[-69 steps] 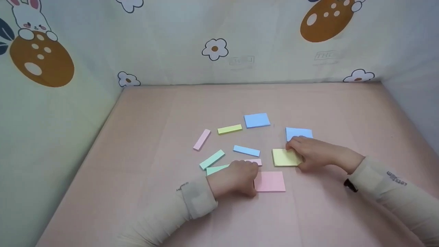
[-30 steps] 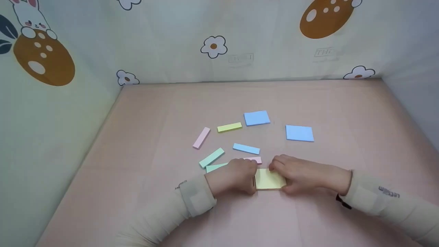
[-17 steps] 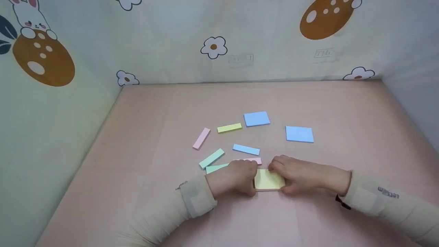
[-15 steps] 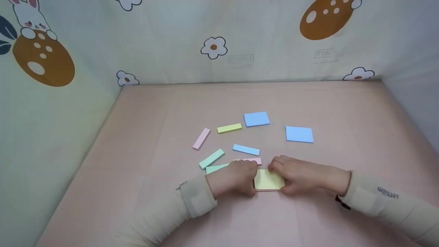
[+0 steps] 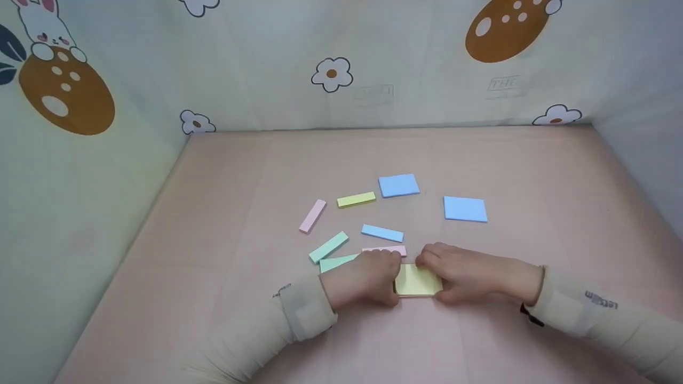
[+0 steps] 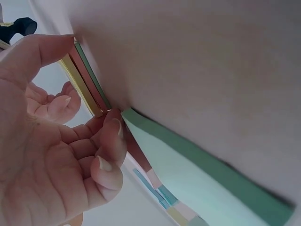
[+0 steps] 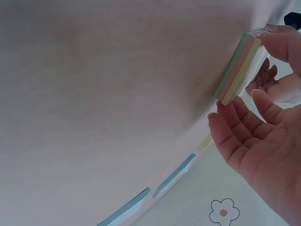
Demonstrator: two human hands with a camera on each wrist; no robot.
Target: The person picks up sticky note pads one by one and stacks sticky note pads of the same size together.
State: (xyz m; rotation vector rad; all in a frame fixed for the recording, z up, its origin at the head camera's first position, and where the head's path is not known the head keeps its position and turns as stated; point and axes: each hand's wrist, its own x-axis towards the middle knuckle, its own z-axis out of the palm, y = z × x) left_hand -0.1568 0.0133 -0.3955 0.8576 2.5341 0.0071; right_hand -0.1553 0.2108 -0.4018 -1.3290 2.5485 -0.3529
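Now that the yellow pad [image 5: 419,280] has moved onto the pink pad [image 7: 236,69], above the green pad [image 7: 231,66], three layers sit well in from the far edge of the counter [image 5: 240,170], left hand [image 5: 365,277] and right hand [image 5: 472,274] pinching their ends.

Hands [image 7: 268,143] at three-colour stack [image 7: 239,69]; far grip unclear.

Here's my stack [image 6: 86,79], flat on the table [image 5: 395,346]: pale yellow pad [image 5: 419,280] on top, pink pad [image 7: 238,68] sandwiched, green pad [image 7: 231,66] underneath, edges near flush, my left fingers [image 5: 394,262] pinching its nine o'clock side, right fingers [image 5: 429,260] its three o'clock!
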